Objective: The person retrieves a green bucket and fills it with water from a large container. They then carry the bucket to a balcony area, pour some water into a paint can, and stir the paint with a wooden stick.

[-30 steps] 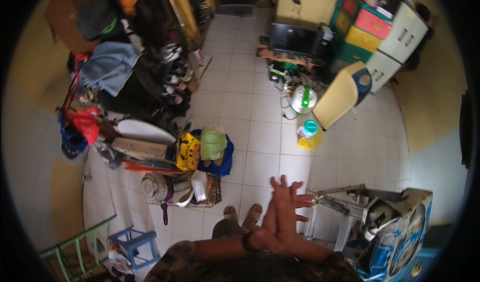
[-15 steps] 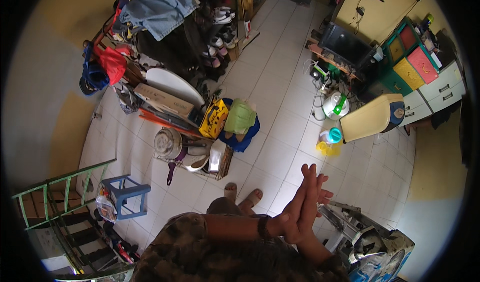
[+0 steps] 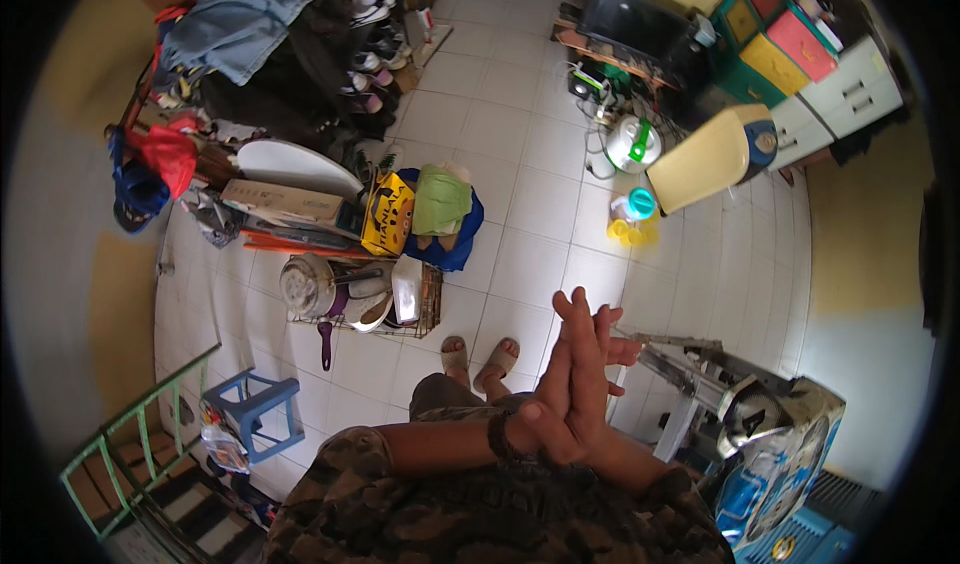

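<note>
The floor tiles (image 3: pixel 510 226) look glossy, the box (image 3: pixel 285 202) matt cardboard, the garment (image 3: pixel 238 26) denim.

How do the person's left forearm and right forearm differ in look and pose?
The left forearm wears a dark bracelet at its wrist; none shows on the right forearm. The left forearm lies nearly level across the picture, while the right forearm slants up from the lower right. More bare skin shows on the left forearm than on the right forearm. Both come from camouflage-patterned sleeves and lead to hands that touch.
</note>
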A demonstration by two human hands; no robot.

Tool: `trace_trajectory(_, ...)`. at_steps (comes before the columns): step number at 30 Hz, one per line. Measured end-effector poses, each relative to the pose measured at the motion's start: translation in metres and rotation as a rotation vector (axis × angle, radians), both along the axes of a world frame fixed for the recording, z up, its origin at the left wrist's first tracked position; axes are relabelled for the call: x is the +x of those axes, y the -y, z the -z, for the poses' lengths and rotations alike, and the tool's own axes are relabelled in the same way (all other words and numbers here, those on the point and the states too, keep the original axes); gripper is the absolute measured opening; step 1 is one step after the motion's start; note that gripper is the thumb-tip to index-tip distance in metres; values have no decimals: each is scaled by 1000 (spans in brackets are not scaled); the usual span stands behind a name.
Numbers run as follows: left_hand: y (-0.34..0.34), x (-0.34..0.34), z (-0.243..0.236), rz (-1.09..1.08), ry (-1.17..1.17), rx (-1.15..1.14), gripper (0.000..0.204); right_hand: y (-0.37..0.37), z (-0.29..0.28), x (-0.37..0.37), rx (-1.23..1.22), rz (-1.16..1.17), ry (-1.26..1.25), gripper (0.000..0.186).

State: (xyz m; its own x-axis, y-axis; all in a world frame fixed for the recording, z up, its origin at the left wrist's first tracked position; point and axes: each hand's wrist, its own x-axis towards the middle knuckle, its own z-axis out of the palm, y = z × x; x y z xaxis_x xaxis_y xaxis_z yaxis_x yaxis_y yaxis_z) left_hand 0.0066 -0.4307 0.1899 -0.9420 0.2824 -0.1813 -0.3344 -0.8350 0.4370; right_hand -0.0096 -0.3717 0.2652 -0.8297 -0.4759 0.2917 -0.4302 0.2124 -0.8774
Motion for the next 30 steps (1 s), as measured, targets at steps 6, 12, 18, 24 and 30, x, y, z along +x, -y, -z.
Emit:
trace_trajectory(6, -6, 12, -4, -103, -57, -1, 75, 6, 1, 5, 21, 47, -51, 86)
trace_trajectory(12, 25, -5, -7, 139, -94, 32, 81, 7, 22, 3, 78, 166, -87, 85)
trace_trajectory(18, 72, -51, 6, 278, 208, -107, 89, 36, 84, 36, 28, 182, -5, 90)
trace_trajectory(24, 44, -83, -21, 404, 138, -245, 85, 18, 74, 21, -221, 240, 33, 98)
trace_trajectory(30, 22, -112, -5, 734, -54, -211, 81, -14, 70, 10, -187, 430, -82, 83)
